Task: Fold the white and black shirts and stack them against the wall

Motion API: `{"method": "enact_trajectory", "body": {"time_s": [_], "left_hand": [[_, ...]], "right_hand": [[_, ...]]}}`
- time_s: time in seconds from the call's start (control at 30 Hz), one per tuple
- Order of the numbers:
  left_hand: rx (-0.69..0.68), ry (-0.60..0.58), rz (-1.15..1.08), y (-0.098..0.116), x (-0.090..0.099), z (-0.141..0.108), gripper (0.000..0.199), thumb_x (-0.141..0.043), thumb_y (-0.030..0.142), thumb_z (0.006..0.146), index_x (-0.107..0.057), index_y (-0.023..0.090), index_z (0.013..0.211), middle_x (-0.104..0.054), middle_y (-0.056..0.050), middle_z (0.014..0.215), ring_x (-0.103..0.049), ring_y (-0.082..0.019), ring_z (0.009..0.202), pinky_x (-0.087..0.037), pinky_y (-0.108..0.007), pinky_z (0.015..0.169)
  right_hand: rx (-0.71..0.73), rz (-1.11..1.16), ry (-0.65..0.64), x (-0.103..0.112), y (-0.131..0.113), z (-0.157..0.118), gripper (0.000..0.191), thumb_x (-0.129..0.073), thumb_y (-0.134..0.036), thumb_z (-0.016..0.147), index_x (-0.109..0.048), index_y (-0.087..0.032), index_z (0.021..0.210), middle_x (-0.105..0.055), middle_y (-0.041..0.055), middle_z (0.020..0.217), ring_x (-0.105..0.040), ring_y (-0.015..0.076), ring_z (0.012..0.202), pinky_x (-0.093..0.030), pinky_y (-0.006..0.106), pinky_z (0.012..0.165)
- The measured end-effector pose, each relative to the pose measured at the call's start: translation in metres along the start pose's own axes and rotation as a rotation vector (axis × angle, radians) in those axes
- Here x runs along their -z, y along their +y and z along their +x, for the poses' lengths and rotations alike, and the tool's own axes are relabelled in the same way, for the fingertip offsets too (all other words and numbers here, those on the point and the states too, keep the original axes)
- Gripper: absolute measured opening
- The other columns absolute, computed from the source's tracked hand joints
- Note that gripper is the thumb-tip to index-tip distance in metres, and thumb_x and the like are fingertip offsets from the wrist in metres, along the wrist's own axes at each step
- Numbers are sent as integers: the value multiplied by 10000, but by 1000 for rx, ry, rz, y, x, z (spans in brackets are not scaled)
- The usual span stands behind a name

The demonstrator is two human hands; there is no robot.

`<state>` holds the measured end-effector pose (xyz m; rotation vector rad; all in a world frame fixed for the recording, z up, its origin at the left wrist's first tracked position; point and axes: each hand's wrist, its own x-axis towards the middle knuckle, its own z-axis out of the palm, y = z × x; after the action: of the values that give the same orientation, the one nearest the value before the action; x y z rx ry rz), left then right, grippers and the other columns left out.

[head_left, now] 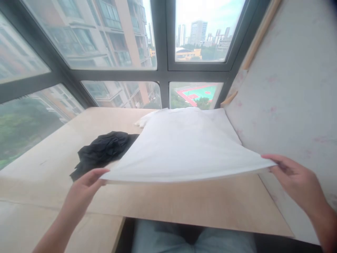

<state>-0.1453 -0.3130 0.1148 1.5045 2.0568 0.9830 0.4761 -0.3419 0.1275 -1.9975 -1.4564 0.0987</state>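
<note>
A white T-shirt (184,144) lies spread over the wooden board, its far part by the window and a sleeve showing at the far left. Its near edge is stretched taut and raised above the board. My left hand (85,186) pinches the left corner of that edge between thumb and fingers. At the right corner, my right hand (295,179) grips the cloth the same way, close to the wall. A crumpled black cloth (105,151) rests left of the shirt, partly hidden behind its edge.
The light wooden board (205,200) runs up to grey-framed windows (116,75). A papered wall (289,98) stands along the right side. Below the board's near edge my legs (168,240) show, and another wooden surface (97,232) is at the lower left.
</note>
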Motion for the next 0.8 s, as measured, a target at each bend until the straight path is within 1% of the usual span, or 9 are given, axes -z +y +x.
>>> {"method": "enact_trajectory", "body": {"time_s": [0.07, 0.13, 0.2, 0.27, 0.33, 0.43, 0.63, 0.7, 0.8], "left_hand": [[79, -122, -75, -26, -26, -25, 445, -687, 547, 663, -735, 199, 936, -761, -43, 907, -693, -236, 808, -557, -292, 715], [129, -189, -81, -46, -44, -44, 416, -678, 541, 662, -740, 207, 902, -761, -47, 910, -704, -253, 842, -567, -314, 771], [147, -225, -53, -62, -54, -58, 400, -672, 544, 652, -750, 221, 874, -764, -45, 919, -713, -272, 889, -571, -341, 833], [156, -251, -31, -75, -58, -68, 400, -666, 558, 647, -760, 236, 864, -769, -43, 946, -717, -287, 934, -571, -368, 874], [167, -264, -23, -84, -59, -76, 411, -666, 576, 644, -768, 245, 865, -772, -44, 967, -719, -297, 955, -573, -386, 890], [178, -263, -26, -91, -58, -85, 442, -676, 608, 632, -772, 244, 865, -774, -53, 972, -720, -308, 960, -577, -394, 890], [196, -282, 62, -90, -48, -99, 447, -664, 640, 633, -771, 270, 859, -774, -34, 970, -717, -311, 965, -570, -391, 892], [188, -329, 105, -87, -45, -104, 452, -627, 654, 667, -764, 274, 869, -771, -28, 940, -719, -298, 922, -572, -380, 854], [138, -496, 198, -81, -40, -107, 473, -554, 670, 748, -750, 267, 900, -729, -12, 765, -692, -251, 733, -558, -338, 702]], "right_hand": [[-53, 57, -123, -30, 20, -35, 407, -536, -466, 789, -755, -232, 1039, -757, 31, 1021, -717, 236, 909, -557, 305, 770], [-77, 88, -194, -55, 39, -61, 399, -526, -455, 796, -758, -229, 1028, -754, 35, 1057, -717, 240, 941, -573, 308, 797], [-78, 108, -243, -72, 53, -80, 378, -532, -447, 794, -764, -234, 1003, -755, 32, 1060, -723, 234, 932, -587, 299, 786], [-75, 118, -270, -81, 62, -93, 355, -539, -437, 786, -769, -239, 971, -759, 30, 1044, -730, 226, 894, -599, 289, 752], [-74, 123, -276, -86, 68, -102, 337, -536, -420, 786, -768, -243, 955, -762, 29, 1022, -734, 220, 850, -608, 286, 726], [-57, 110, -283, -88, 74, -112, 320, -530, -403, 797, -764, -251, 954, -763, 29, 1010, -734, 211, 786, -614, 290, 699], [16, 78, -315, -87, 86, -128, 303, -530, -402, 804, -755, -249, 937, -760, 44, 995, -731, 224, 803, -617, 311, 694], [43, 91, -340, -87, 89, -132, 295, -529, -403, 808, -752, -251, 927, -758, 46, 998, -730, 223, 813, -618, 314, 702], [59, 88, -456, -84, 91, -134, 291, -554, -441, 828, -756, -265, 941, -758, 40, 960, -725, 221, 798, -616, 311, 697]]}}
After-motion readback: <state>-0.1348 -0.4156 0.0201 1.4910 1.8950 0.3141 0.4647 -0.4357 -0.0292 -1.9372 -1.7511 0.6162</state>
